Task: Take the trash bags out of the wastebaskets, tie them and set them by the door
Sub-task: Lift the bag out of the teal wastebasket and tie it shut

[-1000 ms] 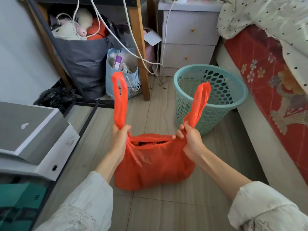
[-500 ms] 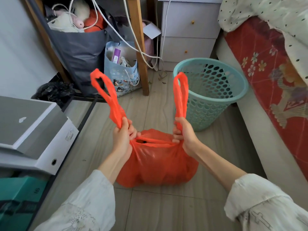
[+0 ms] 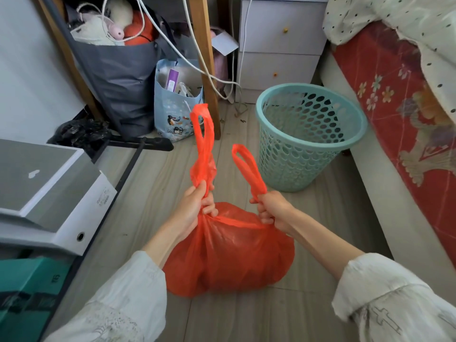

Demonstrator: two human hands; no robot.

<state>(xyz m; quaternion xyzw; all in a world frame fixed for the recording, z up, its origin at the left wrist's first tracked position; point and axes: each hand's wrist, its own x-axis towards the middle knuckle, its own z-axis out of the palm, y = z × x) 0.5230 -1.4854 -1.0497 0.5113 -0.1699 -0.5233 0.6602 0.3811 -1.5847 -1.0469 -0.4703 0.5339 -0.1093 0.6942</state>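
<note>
Now two hands [image 3: 195, 206] [image 3: 275, 209] grip one red bag's [image 3: 229, 253] two handles [image 3: 203, 144] [image 3: 249, 169].

The inside of the orange trash bag [image 3: 229, 253] cannot be seen; its mouth is pulled closed. The bed [image 3: 404, 99] at 3 o'clock and the grey box [image 3: 44, 193] at 9 o'clock are cut by the edges. Both sleeves leave the frame at 6 o'clock.

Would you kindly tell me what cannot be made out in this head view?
- Contents of the red bag: hidden by its opaque plastic, gathered shut under the left hand and right hand.
- Door: outside the frame.
- Bottom of the basket: hidden by its near wall.
- Whether the handles are already knotted: the hands cover their bases.
- Black bag: contents too dark to tell.
</note>
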